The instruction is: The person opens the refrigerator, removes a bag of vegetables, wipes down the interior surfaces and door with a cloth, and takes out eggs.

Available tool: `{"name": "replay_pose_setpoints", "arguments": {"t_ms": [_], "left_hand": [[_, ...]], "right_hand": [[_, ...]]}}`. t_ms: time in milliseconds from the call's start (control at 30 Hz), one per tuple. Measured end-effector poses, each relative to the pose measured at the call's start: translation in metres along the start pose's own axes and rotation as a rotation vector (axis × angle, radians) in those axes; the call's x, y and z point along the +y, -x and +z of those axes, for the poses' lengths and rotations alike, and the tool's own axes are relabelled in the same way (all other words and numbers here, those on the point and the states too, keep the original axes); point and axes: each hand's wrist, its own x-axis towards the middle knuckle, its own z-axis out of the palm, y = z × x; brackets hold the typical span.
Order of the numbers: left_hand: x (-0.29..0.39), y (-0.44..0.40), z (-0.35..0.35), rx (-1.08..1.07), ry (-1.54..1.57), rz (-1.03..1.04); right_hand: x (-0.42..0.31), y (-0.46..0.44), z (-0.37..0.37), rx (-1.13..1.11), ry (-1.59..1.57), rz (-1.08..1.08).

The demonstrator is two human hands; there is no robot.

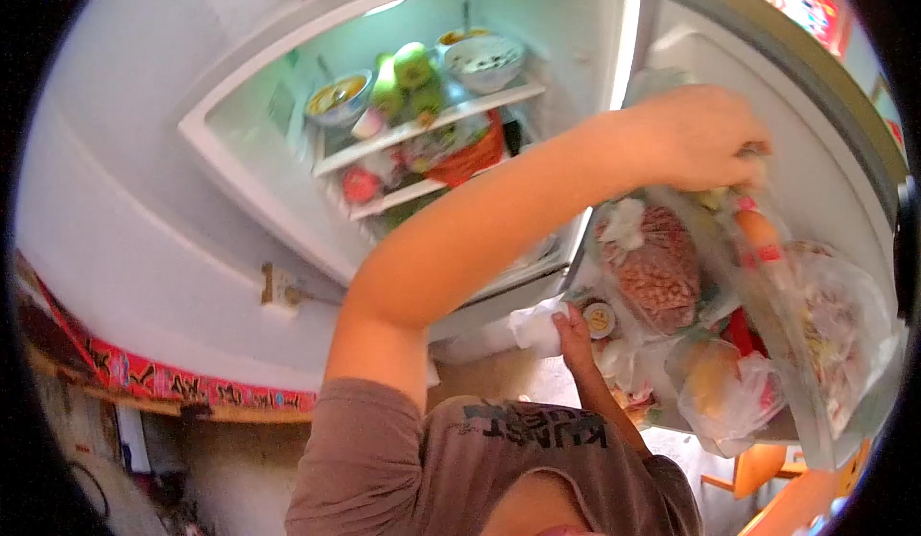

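Observation:
My left hand (705, 138) reaches across to the open fridge door, its fingers curled closed above the door shelf. What they pinch is hidden, if there is anything. Just below them is an orange-and-red wrapped item (760, 229) among clear plastic. A clear bag of reddish-brown nuts or beans (652, 268) sits on the same shelf. Lower down, my right hand (576, 339) is closed on a crumpled white cloth or paper (539, 325). Beside that hand stands a small round container (599, 320) with pale contents.
Inside the lit fridge, bowls (484, 61) and green produce (413, 71) stand on the upper shelf (432, 126); bagged food (451, 148) lies beneath. More bags (729, 392) fill the lower door shelf. The door (815, 104) stands wide at right. Orange wooden furniture (758, 469) is at lower right.

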Motion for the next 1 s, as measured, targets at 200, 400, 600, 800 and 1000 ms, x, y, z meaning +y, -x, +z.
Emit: {"name": "replay_pose_setpoints", "arguments": {"t_ms": [200, 400, 600, 800, 1000], "left_hand": [[0.001, 0.061, 0.032, 0.958, -0.083, 0.277], [0.010, 0.275, 0.132, 0.445, 0.044, -0.214], [0.028, 0.467, 0.210, 0.282, -0.116, -1.129], [0.002, 0.567, 0.263, 0.789, 0.543, -1.630], [-0.024, 0.536, 0.259, 1.411, 1.284, -1.756]], "right_hand": [[-0.017, 0.018, 0.019, 0.014, 0.013, 0.074], [0.065, 0.034, -0.005, -0.020, 0.091, 0.150], [0.080, 0.047, 0.006, -0.081, -0.158, 0.447], [0.101, 0.015, 0.027, -0.077, 0.148, 0.449], [0.135, -0.067, 0.040, 0.189, -0.236, 0.352]]}}
